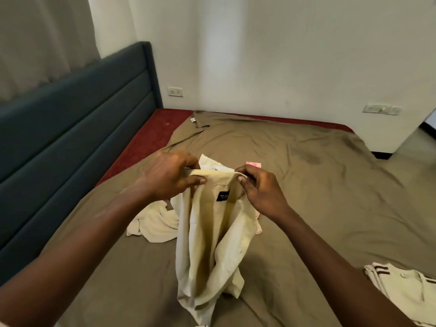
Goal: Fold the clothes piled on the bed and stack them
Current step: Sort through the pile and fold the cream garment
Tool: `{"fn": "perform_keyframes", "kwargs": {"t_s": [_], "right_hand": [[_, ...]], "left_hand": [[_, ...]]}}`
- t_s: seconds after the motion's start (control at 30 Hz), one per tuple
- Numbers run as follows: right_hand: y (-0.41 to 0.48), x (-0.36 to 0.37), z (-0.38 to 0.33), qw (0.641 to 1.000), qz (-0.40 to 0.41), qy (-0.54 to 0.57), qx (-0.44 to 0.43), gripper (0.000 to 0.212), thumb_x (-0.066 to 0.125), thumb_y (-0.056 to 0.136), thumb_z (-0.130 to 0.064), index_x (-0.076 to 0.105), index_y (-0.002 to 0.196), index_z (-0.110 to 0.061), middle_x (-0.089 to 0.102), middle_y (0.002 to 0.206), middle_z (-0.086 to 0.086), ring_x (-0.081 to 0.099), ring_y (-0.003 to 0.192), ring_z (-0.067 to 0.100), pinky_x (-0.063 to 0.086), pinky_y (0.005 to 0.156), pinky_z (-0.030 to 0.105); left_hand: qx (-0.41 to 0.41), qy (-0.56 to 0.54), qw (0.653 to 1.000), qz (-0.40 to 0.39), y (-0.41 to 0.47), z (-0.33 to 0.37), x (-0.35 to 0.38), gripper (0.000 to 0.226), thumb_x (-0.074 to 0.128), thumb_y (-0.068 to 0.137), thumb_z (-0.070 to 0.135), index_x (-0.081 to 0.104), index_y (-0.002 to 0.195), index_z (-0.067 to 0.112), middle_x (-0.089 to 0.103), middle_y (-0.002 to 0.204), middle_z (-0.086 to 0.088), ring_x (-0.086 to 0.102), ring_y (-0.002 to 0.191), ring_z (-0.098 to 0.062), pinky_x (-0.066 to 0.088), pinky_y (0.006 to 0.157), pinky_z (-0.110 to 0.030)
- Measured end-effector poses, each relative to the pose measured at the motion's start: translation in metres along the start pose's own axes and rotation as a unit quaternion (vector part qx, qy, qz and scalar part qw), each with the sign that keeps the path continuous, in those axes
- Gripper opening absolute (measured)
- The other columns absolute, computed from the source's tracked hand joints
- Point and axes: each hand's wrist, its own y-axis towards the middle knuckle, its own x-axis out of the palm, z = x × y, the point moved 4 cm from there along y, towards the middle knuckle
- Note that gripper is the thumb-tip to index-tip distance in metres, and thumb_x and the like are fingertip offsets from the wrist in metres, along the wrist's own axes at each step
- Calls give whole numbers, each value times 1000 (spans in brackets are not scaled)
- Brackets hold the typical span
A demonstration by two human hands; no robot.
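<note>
The left grip (169,175) and right grip (262,188) each pinch a cream shirt (212,244) by its collar; one folded top (401,286) lies on the bed (318,185), a small pile (153,220) waits unfolded

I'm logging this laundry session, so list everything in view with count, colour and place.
cream shirt: one, cream with a black neck label, held up by its collar
loose clothes: small pile, cream and white, on the bedsheet behind the shirt
pink item: one, pink, partly hidden beyond the pile
folded garment: one, off-white with dark stripes, lower right on the bed
bedsheet: one, olive, over most of the mattress
mattress: one, red, bare along headboard and wall
headboard: one, dark teal, left
curtain: one, grey-beige, upper left
wall plates: two, white, far wall
left hand: pinches the collar's left end
right hand: pinches the collar's right end
</note>
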Motion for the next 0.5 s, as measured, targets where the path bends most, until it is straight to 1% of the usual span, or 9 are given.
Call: {"fn": "perform_keyframes", "kwargs": {"t_s": [0.07, 0.17, 0.23, 0.27, 0.3, 0.33, 0.37, 0.43, 0.5], "right_hand": [[-5, 9, 2, 1000, -1, -20, 4, 19, 63, 97, -20, 70, 114, -25, 73, 98, -11, 67, 87, 8, 53, 78, 35], [-16, 35, 18, 992, -31, -121, -6, 22, 59, 95, -23, 67, 116, -22, 73, 93, 2, 65, 86, 24, 45, 67, 37], [-21, 49, 33, 997, -31, -61, 37, 18, 53, 97, -20, 68, 105, -18, 70, 88, 1, 64, 84, 24, 47, 70, 38], [-21, 51, 37, 997, -19, -25, 64, 19, 51, 98, -15, 69, 106, -16, 68, 93, 0, 63, 88, 21, 45, 74, 35], [-20, 50, 43, 996, 6, 0, 84, 21, 51, 99, -10, 68, 111, -13, 67, 100, 0, 62, 94, 19, 42, 78, 30], [-19, 44, 47, 994, 37, 8, 102, 23, 51, 100, -7, 66, 116, -11, 66, 106, 1, 61, 100, 19, 41, 81, 28], [-19, 37, 51, 991, 67, 14, 114, 23, 53, 100, -6, 64, 120, -12, 67, 108, 1, 62, 102, 20, 42, 83, 29], [-16, 21, 57, 988, 99, 15, 116, 18, 58, 100, -11, 63, 117, -14, 69, 102, -4, 66, 95, 21, 48, 83, 35], [-11, 7, 55, 993, 97, -18, 65, 14, 58, 101, -21, 67, 110, -16, 70, 93, -4, 67, 88, 24, 50, 78, 38]], "left_hand": [[-35, -173, 984, -14, -2, 0, -1, 17, 72, 94, 43, 70, 94, 26, 70, 88, 7, 66, 83, -14, 49, 70, -33], [-50, -382, 923, -12, -7, 5, -6, 20, 66, 100, 27, 71, 103, 9, 75, 97, -9, 73, 92, -23, 59, 79, -34], [-55, -425, 904, -14, -8, 7, -8, 25, 63, 100, 29, 70, 106, 5, 73, 102, -13, 71, 97, -26, 59, 83, -34], [-64, -367, 928, -8, -7, 3, -10, 26, 63, 100, 35, 70, 105, 10, 70, 103, -9, 68, 98, -24, 57, 84, -35], [-68, -234, 970, 2, -7, -6, -11, 27, 62, 100, 45, 69, 102, 19, 66, 101, -2, 63, 96, -19, 53, 85, -36], [-67, -80, 995, 9, -8, -17, -12, 26, 59, 99, 53, 66, 100, 28, 60, 95, 6, 57, 92, -14, 47, 83, -38], [-61, 11, 998, 2, -10, -26, -11, 25, 57, 98, 58, 62, 98, 33, 57, 90, 11, 53, 85, -10, 43, 81, -39], [-70, -3, 997, -36, -18, -41, -7, 29, 59, 93, 61, 61, 96, 33, 59, 83, 13, 54, 76, -8, 47, 71, -42], [-55, 0, 997, -48, -27, -51, 1, 36, 60, 86, 68, 59, 94, 33, 60, 79, 12, 57, 71, -10, 50, 66, -42]]}}
